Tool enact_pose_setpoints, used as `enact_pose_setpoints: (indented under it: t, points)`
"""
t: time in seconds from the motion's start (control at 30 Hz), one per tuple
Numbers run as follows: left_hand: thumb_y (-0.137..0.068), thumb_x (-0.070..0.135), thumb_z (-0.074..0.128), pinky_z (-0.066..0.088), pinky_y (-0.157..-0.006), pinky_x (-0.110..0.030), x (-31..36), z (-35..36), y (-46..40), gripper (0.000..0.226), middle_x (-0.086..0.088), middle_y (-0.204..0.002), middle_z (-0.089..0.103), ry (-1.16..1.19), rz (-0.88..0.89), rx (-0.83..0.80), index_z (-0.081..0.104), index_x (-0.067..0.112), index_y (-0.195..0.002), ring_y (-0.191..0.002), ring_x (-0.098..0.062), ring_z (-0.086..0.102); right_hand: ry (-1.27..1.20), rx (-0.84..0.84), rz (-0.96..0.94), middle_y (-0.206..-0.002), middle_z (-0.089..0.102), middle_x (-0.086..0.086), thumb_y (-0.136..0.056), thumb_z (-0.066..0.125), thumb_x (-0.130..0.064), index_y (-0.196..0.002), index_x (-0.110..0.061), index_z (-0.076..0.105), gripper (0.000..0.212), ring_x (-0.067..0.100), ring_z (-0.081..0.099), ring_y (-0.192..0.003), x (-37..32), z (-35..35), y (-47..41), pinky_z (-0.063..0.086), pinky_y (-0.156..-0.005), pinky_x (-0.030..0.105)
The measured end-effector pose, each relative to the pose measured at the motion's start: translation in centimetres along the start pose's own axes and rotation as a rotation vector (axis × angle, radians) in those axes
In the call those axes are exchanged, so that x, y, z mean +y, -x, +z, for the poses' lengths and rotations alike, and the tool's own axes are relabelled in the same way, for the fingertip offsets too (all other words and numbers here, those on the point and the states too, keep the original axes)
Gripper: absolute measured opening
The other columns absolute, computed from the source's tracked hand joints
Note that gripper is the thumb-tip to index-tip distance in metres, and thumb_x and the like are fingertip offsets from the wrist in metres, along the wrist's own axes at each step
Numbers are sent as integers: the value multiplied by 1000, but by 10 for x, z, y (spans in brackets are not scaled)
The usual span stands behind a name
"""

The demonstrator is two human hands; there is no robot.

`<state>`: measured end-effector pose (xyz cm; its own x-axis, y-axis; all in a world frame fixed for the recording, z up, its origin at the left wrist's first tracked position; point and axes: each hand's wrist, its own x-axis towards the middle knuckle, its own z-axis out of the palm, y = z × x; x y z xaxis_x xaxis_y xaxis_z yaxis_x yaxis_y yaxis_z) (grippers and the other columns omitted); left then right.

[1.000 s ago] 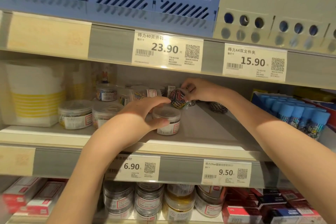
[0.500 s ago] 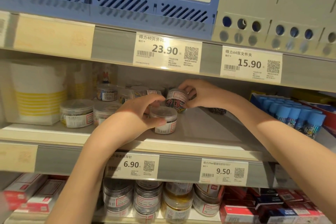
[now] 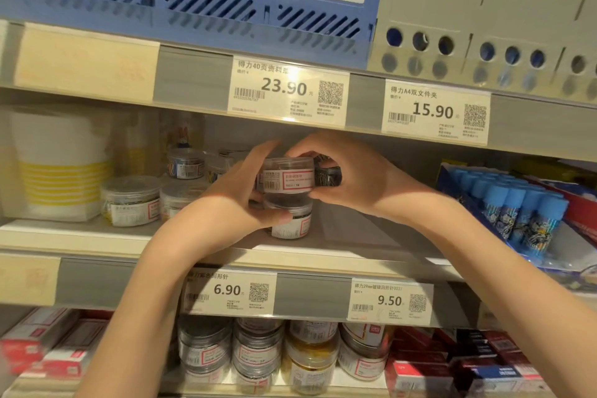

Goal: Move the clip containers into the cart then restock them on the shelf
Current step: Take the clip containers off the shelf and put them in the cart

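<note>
With the left hand [image 3: 239,203] gripping the lower clip container [image 3: 290,220] and the right hand [image 3: 352,178] pinching the upper clip container [image 3: 288,175] stacked on it, the upper one may slide off if either grip tilts.

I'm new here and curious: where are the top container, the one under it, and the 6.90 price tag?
top container [image 3: 288,176]: head view, its front label.
lower container [image 3: 290,223]: head view, its clear side wall.
6.90 price tag [image 3: 227,290]: head view, the printed price.

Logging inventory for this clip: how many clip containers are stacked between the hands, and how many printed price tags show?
Stacked clip containers: 2
Printed price tags: 4
Total: 6
</note>
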<state>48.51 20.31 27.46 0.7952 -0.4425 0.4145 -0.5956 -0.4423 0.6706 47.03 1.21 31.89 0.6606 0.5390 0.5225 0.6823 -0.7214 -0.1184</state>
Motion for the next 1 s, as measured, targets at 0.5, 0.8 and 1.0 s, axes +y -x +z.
enact_pose_setpoints:
  t: [0.5,0.8,1.0]
  points:
    - [-79,26,72,48,-90,-27,4,-3,5,55,27,-100,56,-31,-19,-38,35,53,-109,-93,5,59,164,-152,426,-142,41,-6,-84,67,-23,-135,-34,42,58,17,39,-128,75,-13,-11,33,-102,30]
    - [-81,30,69,48,-94,-37,3,-1,4,49,22,-102,60,-17,-30,-46,36,58,-105,-96,-3,61,-2,-264,579,-135,49,-1,-73,78,-16,-137,-24,42,74,20,46,-121,118,-2,-27,35,-106,40]
    - [-82,29,69,48,-94,-37,3,-1,4,50,16,-105,62,-11,-37,-45,36,54,-110,-97,-6,62,-53,-190,586,-135,47,-5,-80,73,-27,-135,-23,43,63,16,43,-124,126,0,-29,33,-106,33]
